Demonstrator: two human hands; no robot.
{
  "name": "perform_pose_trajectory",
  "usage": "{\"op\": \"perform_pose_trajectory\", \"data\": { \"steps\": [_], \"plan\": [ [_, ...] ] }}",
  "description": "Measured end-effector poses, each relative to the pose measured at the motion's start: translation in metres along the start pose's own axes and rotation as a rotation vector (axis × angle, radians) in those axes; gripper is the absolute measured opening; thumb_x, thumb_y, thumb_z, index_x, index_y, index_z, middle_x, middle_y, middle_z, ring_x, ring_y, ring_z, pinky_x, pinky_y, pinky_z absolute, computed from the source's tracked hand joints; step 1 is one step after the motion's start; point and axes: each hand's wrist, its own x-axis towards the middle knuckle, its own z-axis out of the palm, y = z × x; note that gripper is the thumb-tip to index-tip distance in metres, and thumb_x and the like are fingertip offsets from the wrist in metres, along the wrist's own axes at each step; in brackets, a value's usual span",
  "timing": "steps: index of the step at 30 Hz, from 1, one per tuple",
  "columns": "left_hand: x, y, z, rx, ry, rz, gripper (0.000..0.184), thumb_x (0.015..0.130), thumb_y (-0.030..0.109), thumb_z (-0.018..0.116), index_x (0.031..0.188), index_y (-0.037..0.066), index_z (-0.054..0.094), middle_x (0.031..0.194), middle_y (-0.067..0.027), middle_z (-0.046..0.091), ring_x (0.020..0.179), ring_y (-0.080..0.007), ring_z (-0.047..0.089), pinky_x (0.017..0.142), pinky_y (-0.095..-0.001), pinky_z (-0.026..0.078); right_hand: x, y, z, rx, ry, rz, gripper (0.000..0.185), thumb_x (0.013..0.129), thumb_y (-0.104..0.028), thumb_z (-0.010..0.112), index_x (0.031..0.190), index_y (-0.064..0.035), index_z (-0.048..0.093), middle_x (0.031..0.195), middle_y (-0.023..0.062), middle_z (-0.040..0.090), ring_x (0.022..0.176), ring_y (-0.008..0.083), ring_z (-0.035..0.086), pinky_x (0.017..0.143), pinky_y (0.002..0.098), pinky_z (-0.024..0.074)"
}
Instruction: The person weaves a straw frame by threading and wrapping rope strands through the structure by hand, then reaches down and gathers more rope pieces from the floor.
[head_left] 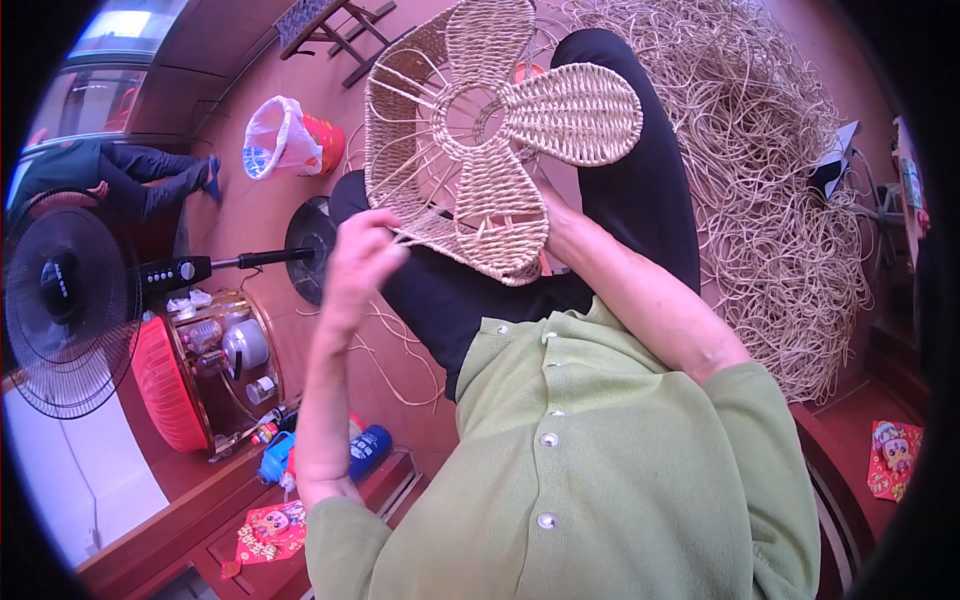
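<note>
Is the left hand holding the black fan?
No, the left hand pinches a pale strand at the edge of the woven basket, apart from the black fan.

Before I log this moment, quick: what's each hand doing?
Left hand: closed, pinching a pale strand.
Right hand: mostly hidden behind the woven piece; grip cannot be told.

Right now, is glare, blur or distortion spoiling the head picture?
Head view: wide-lens bending, with black rounded corners; head view, upper left: glare whitens part of the window; head view, centre: the left hand looks slightly soft, but the woven piece shows its weave clearly.
</note>
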Motion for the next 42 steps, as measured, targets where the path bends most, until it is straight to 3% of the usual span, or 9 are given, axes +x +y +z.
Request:
{"op": "perform_pose_trajectory", "data": {
  "steps": [2,4,7,11,13,16,23,34,42],
  "plan": [
    [-0.013,0.015,-0.036,-0.663,0.241,-0.368,0.025,0.1,0.024,0.054,0.087,0.003,0.059,0.132,-0.0156,0.06,0.124,-0.0245,0.054,0.111,-0.037,0.035,-0.016,-0.003,0.002,0.167,0.101,0.075,0.03,0.102,-0.028,0.056,0.121,-0.0039,0.062,0.104,0.0091,0.069,0.087,0.0204,0.07,0.076,0.0359,0.0609],
    [-0.038,-0.023,-0.078,-1.206,0.222,-0.223,0.032,0.105,0.025,0.047,0.085,0.002,0.058,0.139,-0.0245,0.056,0.134,-0.035,0.049,0.116,-0.0494,0.034,-0.034,-0.006,0.006,0.218,0.118,0.148,0.031,0.103,-0.027,0.054,0.121,-0.0027,0.062,0.107,0.0101,0.068,0.09,0.0215,0.07,0.079,0.0374,0.061],
    [-0.042,-0.002,-0.075,-1.231,0.347,-0.144,0.028,0.107,0.027,0.045,0.094,0.005,0.057,0.096,-0.0132,0.063,0.094,-0.0256,0.061,0.103,-0.0491,0.048,-0.054,-0.005,0.006,0.221,0.039,0.223,0.032,0.104,-0.024,0.051,0.122,-0.0005,0.061,0.113,0.0134,0.068,0.097,0.0232,0.069,0.086,0.0382,0.0601],
    [-0.008,0.043,-0.01,-0.565,0.323,-0.162,0.022,0.107,0.026,0.045,0.108,0.009,0.058,0.085,-0.0034,0.058,0.064,-0.0079,0.046,0.055,-0.0243,0.048,-0.044,0.01,-0.009,0.376,-0.195,0.262,0.026,0.101,-0.013,0.055,0.122,0.001,0.061,0.115,0.0153,0.068,0.1,0.0236,0.07,0.088,0.0389,0.0598],
    [0.007,0.044,0.027,-0.082,0.203,-0.137,0.019,0.106,0.023,0.049,0.108,0.008,0.06,0.083,0.0009,0.059,0.061,-0.0079,0.049,0.055,-0.0242,0.042,-0.045,0.007,-0.006,0.345,-0.209,0.236,0.027,0.101,-0.013,0.054,0.124,0.0014,0.061,0.114,0.0152,0.069,0.101,0.0238,0.07,0.089,0.0382,0.0598],
    [0.02,0.042,0.073,0.357,0.096,-0.015,0.009,0.097,0.012,0.062,0.104,0.007,0.061,0.082,-0.0127,0.062,0.074,-0.0237,0.064,0.065,-0.0356,0.05,-0.037,0.014,-0.015,0.297,-0.236,0.248,0.024,0.096,-0.009,0.062,0.118,0.0015,0.065,0.111,0.0137,0.071,0.097,0.0229,0.072,0.088,0.0371,0.0606],
    [0.033,0.027,0.098,0.3,0.448,0.26,0.011,0.081,-0.002,0.074,0.087,0.003,0.066,0.084,-0.0098,0.063,0.073,-0.0252,0.065,0.064,-0.0349,0.051,-0.037,0.015,-0.013,0.179,-0.278,0.218,0.026,0.09,-0.01,0.072,0.113,-0.0001,0.067,0.109,0.0104,0.073,0.092,0.0181,0.072,0.081,0.0329,0.0606],
    [0.031,0.041,0.095,0.189,0.296,0.232,0.014,0.081,0.001,0.075,0.095,0.004,0.074,0.09,-0.009,0.067,0.089,-0.0231,0.065,0.077,-0.0337,0.053,-0.053,0.02,-0.013,-0.254,0.092,0.064,0.025,0.086,-0.009,0.073,0.11,-0.0007,0.07,0.106,0.0055,0.067,0.097,0.0157,0.066,0.083,0.0296,0.052],
    [0.041,0.04,0.093,0.321,0.203,0.275,0.015,0.078,0.003,0.076,0.093,0.005,0.074,0.087,-0.0082,0.068,0.084,-0.0264,0.065,0.074,-0.0366,0.053,-0.066,0.015,-0.011,-0.137,0.027,-0.051,0.027,0.085,-0.015,0.077,0.109,-0.0025,0.072,0.103,-0.0016,0.056,0.101,0.0121,0.063,0.088,0.0271,0.0492]
  ]
}}
